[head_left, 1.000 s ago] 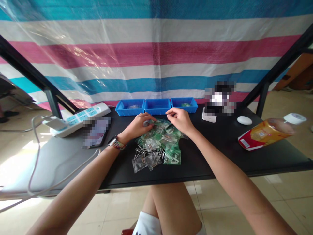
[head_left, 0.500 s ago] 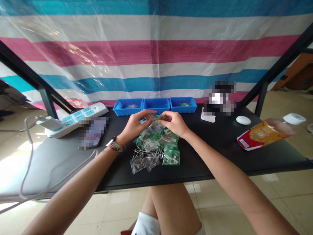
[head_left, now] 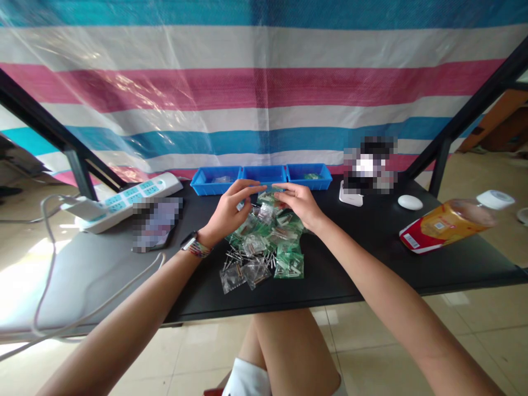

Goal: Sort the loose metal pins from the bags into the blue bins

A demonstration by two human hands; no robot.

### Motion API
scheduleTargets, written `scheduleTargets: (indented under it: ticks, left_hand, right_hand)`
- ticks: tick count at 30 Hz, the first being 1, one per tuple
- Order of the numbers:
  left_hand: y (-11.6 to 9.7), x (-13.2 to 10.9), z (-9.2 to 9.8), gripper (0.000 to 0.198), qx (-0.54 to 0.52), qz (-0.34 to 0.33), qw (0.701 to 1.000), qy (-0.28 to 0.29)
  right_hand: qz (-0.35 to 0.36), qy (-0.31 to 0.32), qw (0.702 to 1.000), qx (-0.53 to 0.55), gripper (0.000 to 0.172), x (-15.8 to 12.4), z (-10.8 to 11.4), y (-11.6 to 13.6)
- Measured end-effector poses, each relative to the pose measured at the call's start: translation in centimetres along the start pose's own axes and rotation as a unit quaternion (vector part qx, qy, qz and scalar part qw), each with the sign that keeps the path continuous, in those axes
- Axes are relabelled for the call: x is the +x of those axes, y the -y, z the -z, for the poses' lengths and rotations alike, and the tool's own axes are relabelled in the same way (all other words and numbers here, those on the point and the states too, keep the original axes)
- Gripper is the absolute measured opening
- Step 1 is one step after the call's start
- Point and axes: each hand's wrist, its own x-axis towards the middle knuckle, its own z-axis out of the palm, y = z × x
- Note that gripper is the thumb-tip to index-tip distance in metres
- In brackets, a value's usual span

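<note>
Since half a second ago, the left hand (head_left: 231,212) has straightened its fingers, lifting index and thumb tips well apart, and a small green bag (head_left: 267,195) now shows plainly between the two hands. The right hand (head_left: 303,202) has shifted only slightly; its thumb and fingers are closed on the bag's right side. The left fingertips reach to the bag's other side, but I cannot tell whether they touch it, nor whether anything sits in that palm.

The bag is above the rear of a heap of bags (head_left: 284,235), green and clear, lying mid-desk and spreading toward the front edge of the black desk (head_left: 322,278). Loose metal pins (head_left: 270,258) poke out of the heap, and two clear bags (head_left: 233,278) lie nearest the front edge.

Along the back edge stand three blue bins in a row: the left bin (head_left: 215,189) holds clear bags, the middle bin (head_left: 264,175) lies behind the hands, and the right bin (head_left: 309,185) holds green bags. Toward the left end lie a power strip (head_left: 132,192) and a pixelated phone (head_left: 160,225); near the right edge is a bottle (head_left: 445,225).
</note>
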Motion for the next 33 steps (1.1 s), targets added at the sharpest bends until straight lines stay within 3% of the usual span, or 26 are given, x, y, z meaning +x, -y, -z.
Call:
scheduleTargets:
  ticks: [4,9,14,17,20,22,24,27,29,31,33]
  left_hand:
    - [0.0,0.0,-0.1,0.031,0.030,-0.014,0.999,-0.010]
    - [-0.3,0.1,0.0,0.015,0.003,0.034,0.999,-0.034]
    - [0.0,0.1,-0.2,0.032,-0.065,0.127,0.988,-0.060]
    - [0.1,0.1,-0.7,0.027,-0.141,0.161,0.974,-0.070]
    - [0.0,0.1,-1.0,0.050,-0.187,0.168,0.964,-0.087]
    - [0.0,0.1,-0.9,0.048,-0.188,0.170,0.963,-0.097]
    - [0.2,0.1,-0.8,0.039,-0.169,0.173,0.966,-0.096]
    - [0.7,-0.1,-0.5,0.027,-0.110,0.174,0.977,-0.058]
    - [1.0,-0.2,-0.4,0.024,-0.061,0.164,0.985,-0.011]
    - [1.2,-0.3,-0.5,0.024,-0.014,0.140,0.989,0.050]
    - [1.3,-0.3,-0.7,0.025,0.016,0.106,0.988,0.111]
  right_hand:
    - [-0.031,0.010,0.999,0.039,0.060,-0.6,-0.3,0.8]
    - [-0.020,0.082,0.996,0.000,0.042,-1.2,-0.5,1.8]
    - [0.049,0.089,0.992,-0.068,0.037,-1.3,-0.5,2.1]
    - [0.063,0.100,0.990,-0.072,0.034,-1.2,-0.7,1.8]
    - [0.024,0.089,0.995,-0.048,0.037,-0.9,-0.5,1.6]
    - [-0.011,0.054,0.998,-0.003,0.035,-0.6,-0.1,1.7]
    - [-0.032,-0.021,0.997,0.063,0.031,-0.2,0.6,2.0]
    - [-0.070,-0.112,0.983,0.126,0.025,0.4,1.9,2.4]
    - [-0.099,-0.118,0.984,0.093,0.024,0.7,2.6,2.2]
    - [-0.070,-0.112,0.991,-0.015,0.022,0.7,2.8,1.7]
    - [0.023,-0.099,0.979,-0.177,0.013,0.5,2.8,1.1]
